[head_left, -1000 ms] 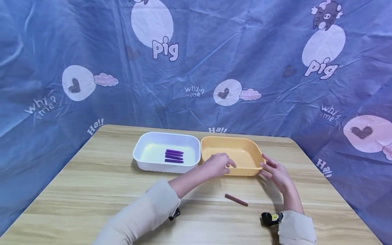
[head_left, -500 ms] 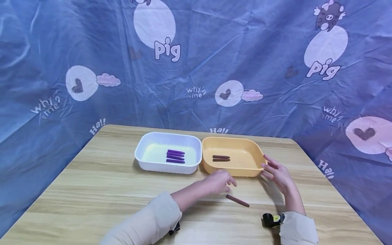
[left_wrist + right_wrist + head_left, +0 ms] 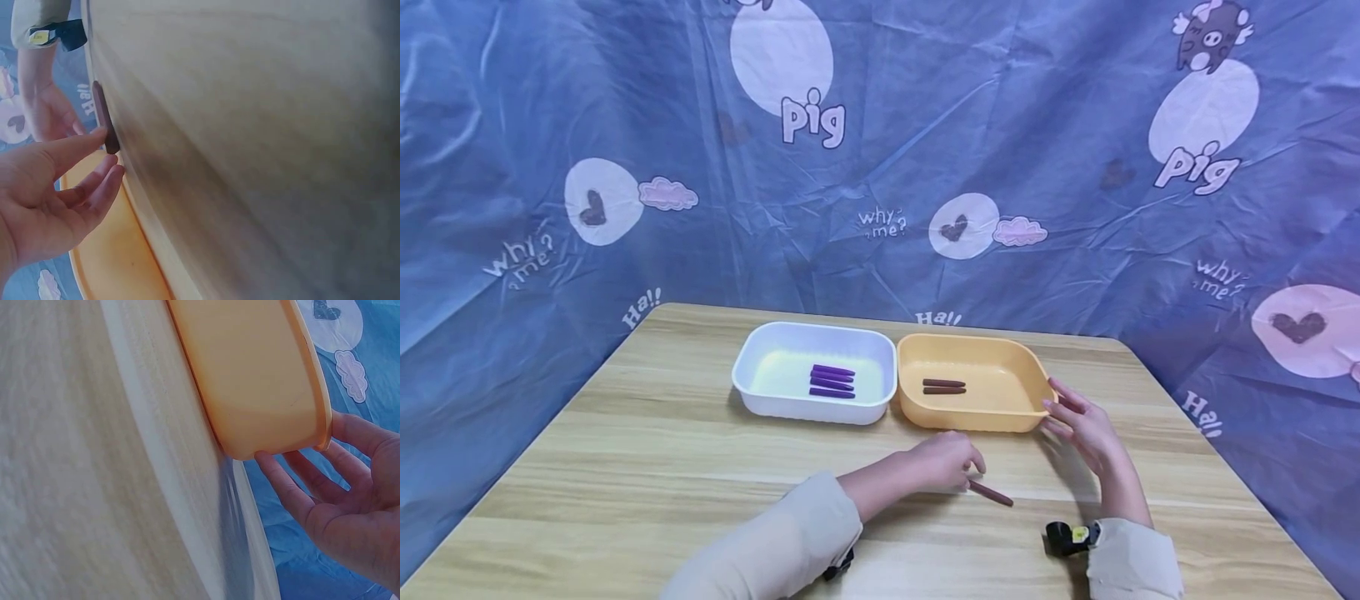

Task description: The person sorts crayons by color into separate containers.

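Note:
My left hand [image 3: 946, 461] reaches down to a brown crayon [image 3: 991, 492] lying on the table. In the left wrist view its thumb overlaps the side of the crayon [image 3: 105, 119], while the other fingertips stand apart beside the crayon's lower end. My right hand [image 3: 1086, 429] holds the right end of an orange plastic bin [image 3: 977, 419], its digits spread about the corner and rim, as the right wrist view shows. Two brown crayons [image 3: 943, 390] lie in that bin. Several purple crayons [image 3: 832, 393] lie in the white bin [image 3: 812, 408] to its left.
Both bins stand side by side towards the back of the wooden table [image 3: 625, 467]. A blue printed cloth [image 3: 820, 183] hangs behind and around the table. Small black cameras sit on the wrists, with the right wrist camera [image 3: 1067, 538] near the tabletop.
My left hand has moved from over the orange bin's front edge down to the crayon on the table, uncovering the two brown crayons inside. My right hand has stayed at the bin.

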Motion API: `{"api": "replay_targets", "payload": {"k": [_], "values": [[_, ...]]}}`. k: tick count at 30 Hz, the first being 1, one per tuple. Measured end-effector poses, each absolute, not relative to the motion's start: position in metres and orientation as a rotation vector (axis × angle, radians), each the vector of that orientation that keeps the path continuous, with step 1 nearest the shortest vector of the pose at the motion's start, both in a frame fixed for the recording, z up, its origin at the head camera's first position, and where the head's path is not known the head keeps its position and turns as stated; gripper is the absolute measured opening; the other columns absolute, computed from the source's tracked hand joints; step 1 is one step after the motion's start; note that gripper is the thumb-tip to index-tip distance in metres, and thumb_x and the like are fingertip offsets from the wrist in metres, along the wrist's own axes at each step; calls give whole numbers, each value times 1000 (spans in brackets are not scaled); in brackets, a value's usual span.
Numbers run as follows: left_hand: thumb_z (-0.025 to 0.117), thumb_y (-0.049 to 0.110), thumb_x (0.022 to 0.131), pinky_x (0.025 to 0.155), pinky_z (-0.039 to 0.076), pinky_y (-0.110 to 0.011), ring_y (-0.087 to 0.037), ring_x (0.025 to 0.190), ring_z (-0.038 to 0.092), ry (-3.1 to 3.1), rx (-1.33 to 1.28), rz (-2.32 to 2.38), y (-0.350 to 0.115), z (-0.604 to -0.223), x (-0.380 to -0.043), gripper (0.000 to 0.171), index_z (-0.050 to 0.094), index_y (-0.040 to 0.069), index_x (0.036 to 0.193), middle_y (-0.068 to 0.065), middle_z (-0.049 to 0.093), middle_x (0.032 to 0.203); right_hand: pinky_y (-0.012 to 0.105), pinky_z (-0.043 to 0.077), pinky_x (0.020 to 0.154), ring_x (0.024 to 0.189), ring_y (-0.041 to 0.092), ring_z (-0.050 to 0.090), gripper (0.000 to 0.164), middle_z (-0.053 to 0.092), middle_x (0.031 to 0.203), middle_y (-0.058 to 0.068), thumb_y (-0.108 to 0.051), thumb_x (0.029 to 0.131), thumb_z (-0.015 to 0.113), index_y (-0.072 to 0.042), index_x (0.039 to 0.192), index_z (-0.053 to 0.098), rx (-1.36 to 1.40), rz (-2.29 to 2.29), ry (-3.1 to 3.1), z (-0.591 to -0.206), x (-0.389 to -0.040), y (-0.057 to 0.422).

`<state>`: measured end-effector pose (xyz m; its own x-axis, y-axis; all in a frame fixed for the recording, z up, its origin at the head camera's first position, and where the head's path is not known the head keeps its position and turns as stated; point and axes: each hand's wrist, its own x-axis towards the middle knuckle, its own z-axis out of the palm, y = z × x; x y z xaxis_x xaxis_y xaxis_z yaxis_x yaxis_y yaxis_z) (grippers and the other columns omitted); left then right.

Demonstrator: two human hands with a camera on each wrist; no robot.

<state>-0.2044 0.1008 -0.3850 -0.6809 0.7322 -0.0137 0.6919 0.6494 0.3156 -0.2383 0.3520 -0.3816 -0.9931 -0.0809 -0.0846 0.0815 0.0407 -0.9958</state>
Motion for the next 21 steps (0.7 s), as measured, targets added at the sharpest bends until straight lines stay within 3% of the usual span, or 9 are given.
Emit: {"api": "replay_targets", "payload": {"k": [10,21], "values": [[69,-3,72,63,40,-8,1,71,52,2688,1306,425,101,-390,-209,33,73,20,94,12,61,73,33,42,95,100,0,50,66,12,143,27,-9,94,52,1,144,12,3,-2104,2185,-381,-238,352],[67,-5,75,60,40,-8,2,69,51,2677,1262,463,98,-389,-210,32,74,22,92,13,60,72,34,41,96,101,1,50,66,11,144,28,-10,94,52,0,145,11,-12,-2093,2190,-382,-238,352]]}}
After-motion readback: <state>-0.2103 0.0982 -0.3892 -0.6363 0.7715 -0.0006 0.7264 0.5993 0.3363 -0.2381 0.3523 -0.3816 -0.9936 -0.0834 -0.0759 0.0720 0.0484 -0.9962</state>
